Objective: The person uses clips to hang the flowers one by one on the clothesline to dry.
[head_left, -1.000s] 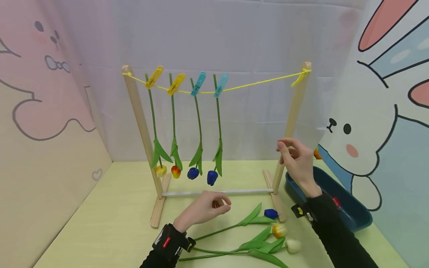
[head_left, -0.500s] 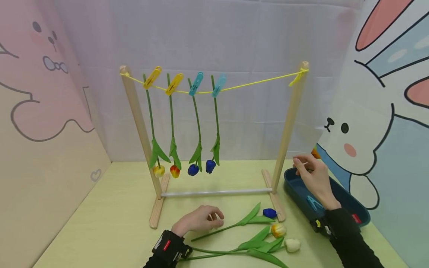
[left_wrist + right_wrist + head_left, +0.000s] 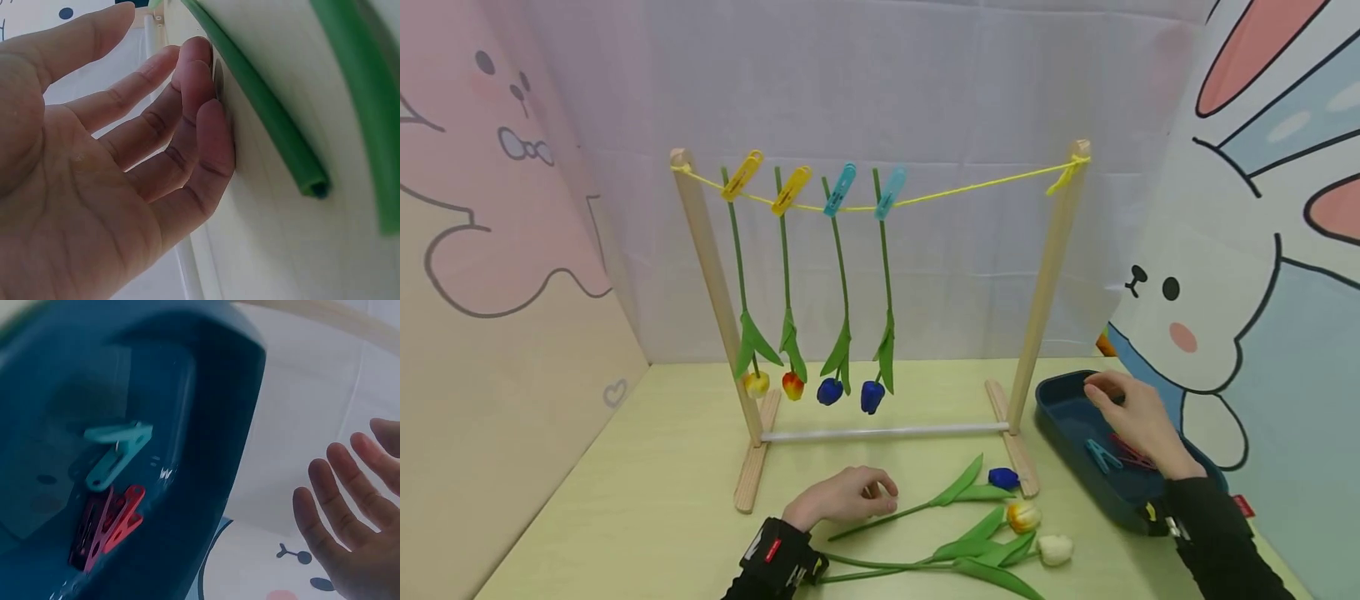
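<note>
My right hand hovers over the dark blue basin, fingers loosely bent and holding nothing. Inside the basin lie a teal clothespin, a red clothespin and a dark purple clothespin. My left hand rests low over the table, fingers relaxed, with nothing in it. Beside its fingertips lies the stem of a blue tulip; the cut stem end shows in the left wrist view. Nearer me lie a yellow-orange tulip and a white tulip, stems toward the left.
A wooden frame stands behind, with a yellow string across its top. Several tulips hang head down from it by yellow clothespins and blue clothespins. A white rod joins the frame's feet.
My right hand has moved right and down from beside the frame's right post to over the basin. My left hand has lowered slightly toward the table. The rightmost hanging tulip sways.
</note>
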Motion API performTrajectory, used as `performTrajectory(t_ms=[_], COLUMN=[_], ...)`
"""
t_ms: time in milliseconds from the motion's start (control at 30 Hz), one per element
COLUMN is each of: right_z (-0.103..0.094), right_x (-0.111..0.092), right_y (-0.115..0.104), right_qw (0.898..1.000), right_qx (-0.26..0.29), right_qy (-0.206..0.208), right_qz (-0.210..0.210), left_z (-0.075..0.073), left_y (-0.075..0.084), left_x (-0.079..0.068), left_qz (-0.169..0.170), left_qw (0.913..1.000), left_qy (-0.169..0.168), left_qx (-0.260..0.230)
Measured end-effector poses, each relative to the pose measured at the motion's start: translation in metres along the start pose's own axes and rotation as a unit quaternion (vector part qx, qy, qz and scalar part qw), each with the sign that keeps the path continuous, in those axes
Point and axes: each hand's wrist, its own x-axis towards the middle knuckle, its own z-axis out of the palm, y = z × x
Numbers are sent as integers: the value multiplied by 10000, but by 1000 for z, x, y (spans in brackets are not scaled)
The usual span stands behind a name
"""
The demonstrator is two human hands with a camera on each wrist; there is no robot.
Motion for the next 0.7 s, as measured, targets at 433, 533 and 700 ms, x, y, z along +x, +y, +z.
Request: performTrajectory(t_ms=[433, 533, 700], right_z=[-25, -28, -32], right_x=[4, 5, 10], right_y=[-10, -9, -1], right_qw=[9950, 9939, 9889], right_qx=[-295, -313, -444], right_qy=[-907, -1009, -1366], right_qz=[309, 309, 370], left_z=[1, 2, 2], left_y=[-1, 0, 0], left_x=[1, 0, 1], left_qz=[-26, -39, -60], left_qw=[9999, 9999, 9998], left_qy=[12, 14, 38], left_qx=[-116, -150, -169])
